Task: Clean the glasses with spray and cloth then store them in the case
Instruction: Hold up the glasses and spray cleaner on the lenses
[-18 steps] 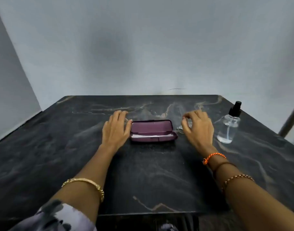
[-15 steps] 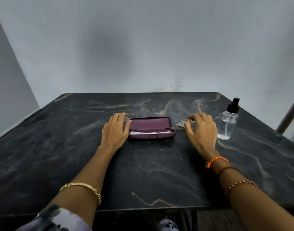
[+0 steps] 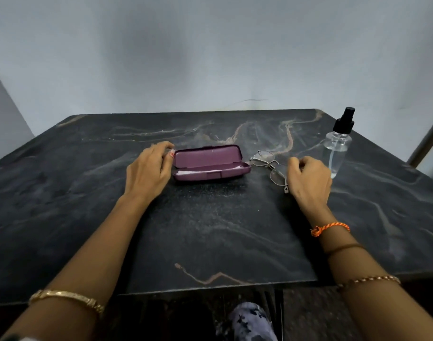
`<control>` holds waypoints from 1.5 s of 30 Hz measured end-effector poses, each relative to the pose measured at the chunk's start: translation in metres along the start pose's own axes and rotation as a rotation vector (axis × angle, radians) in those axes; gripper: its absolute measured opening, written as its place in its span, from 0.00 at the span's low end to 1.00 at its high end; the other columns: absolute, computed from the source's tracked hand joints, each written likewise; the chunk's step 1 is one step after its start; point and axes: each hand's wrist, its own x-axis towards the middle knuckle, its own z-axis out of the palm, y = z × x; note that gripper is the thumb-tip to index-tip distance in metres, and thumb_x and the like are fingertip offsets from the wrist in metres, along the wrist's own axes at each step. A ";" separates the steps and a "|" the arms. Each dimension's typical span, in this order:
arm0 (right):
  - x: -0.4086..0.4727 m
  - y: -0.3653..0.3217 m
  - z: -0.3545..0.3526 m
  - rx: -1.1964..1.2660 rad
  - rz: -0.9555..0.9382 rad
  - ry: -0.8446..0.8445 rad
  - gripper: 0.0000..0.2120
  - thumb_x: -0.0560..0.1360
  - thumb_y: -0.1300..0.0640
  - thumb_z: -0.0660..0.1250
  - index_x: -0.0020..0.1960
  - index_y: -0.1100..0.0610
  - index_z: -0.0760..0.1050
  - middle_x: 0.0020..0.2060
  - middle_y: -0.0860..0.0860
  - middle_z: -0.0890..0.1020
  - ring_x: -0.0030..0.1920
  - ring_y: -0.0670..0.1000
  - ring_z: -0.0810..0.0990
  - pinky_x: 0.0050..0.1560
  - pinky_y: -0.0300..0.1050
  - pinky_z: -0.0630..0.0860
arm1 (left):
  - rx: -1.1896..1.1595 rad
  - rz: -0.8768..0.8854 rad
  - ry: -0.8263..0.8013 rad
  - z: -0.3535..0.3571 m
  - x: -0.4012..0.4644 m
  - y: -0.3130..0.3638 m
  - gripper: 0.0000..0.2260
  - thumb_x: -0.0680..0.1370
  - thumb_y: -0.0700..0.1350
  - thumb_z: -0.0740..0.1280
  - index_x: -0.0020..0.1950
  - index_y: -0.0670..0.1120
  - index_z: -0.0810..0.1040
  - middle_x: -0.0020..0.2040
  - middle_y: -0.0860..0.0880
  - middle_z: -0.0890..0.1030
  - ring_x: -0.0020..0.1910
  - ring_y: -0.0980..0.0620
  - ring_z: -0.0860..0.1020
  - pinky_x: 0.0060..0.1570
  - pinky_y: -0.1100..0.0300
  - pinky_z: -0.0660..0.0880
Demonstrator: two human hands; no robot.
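Glasses (image 3: 269,167) lie flat on the dark, marble-veined bench (image 3: 210,230), just left of the right hand's curled fingers (image 3: 295,163) and right of the open case (image 3: 210,163).

Going from the left: the left hand (image 3: 148,172) rests at the case's left end, its fingers bent and touching that end; whether they truly grip it I cannot tell. The case is a hard plum-coloured shell with rounded corners, lid tipped back, a pale cloth or lining showing inside. It looks stiff and light, likely to slide on the smooth stone unless steadied.

Next come the glasses: thin wire frame, rounded lenses, probably very light, easily bent and easily smudged. They are best lifted by the bridge or a temple, not by the lenses. The right hand (image 3: 309,180) sits beside the nearer lens, fingers curled; if they pinch the frame, it is hidden.

Beyond those fingers stands a clear spray bottle (image 3: 337,148) with a black pump, slick and tippable.
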 end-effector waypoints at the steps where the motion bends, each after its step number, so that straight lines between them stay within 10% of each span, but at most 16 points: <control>1: 0.000 0.000 -0.002 0.016 0.025 -0.020 0.18 0.73 0.57 0.58 0.26 0.61 0.65 0.25 0.55 0.70 0.31 0.57 0.69 0.32 0.46 0.58 | -0.004 -0.005 0.000 0.000 0.000 0.000 0.11 0.79 0.46 0.56 0.57 0.47 0.74 0.51 0.45 0.80 0.48 0.45 0.76 0.41 0.51 0.73; 17: 0.007 0.008 -0.005 0.323 0.221 -0.195 0.13 0.67 0.59 0.65 0.27 0.64 0.73 0.18 0.46 0.70 0.30 0.49 0.67 0.30 0.43 0.63 | -0.078 0.021 0.001 0.002 0.000 -0.004 0.10 0.79 0.45 0.58 0.57 0.46 0.75 0.47 0.46 0.81 0.39 0.50 0.73 0.37 0.54 0.70; 23: 0.009 0.008 -0.004 0.503 0.273 -0.200 0.10 0.73 0.60 0.63 0.35 0.60 0.79 0.29 0.52 0.76 0.28 0.49 0.72 0.35 0.42 0.72 | -0.122 0.015 0.026 0.001 0.000 -0.003 0.09 0.79 0.45 0.58 0.56 0.45 0.75 0.46 0.46 0.81 0.40 0.48 0.77 0.36 0.53 0.73; 36: 0.012 -0.006 -0.012 0.708 0.205 0.066 0.09 0.76 0.61 0.62 0.41 0.56 0.79 0.33 0.46 0.79 0.36 0.46 0.78 0.49 0.46 0.79 | -0.211 0.036 0.126 -0.005 -0.003 0.012 0.08 0.78 0.40 0.61 0.55 0.41 0.76 0.51 0.43 0.78 0.42 0.53 0.73 0.37 0.59 0.69; 45: 0.039 -0.044 -0.021 0.938 -0.015 -0.132 0.11 0.76 0.63 0.61 0.37 0.55 0.77 0.29 0.50 0.78 0.26 0.38 0.76 0.33 0.28 0.74 | -1.145 -0.268 0.205 -0.012 0.054 0.084 0.07 0.79 0.42 0.59 0.52 0.46 0.76 0.46 0.53 0.78 0.40 0.58 0.77 0.30 0.70 0.76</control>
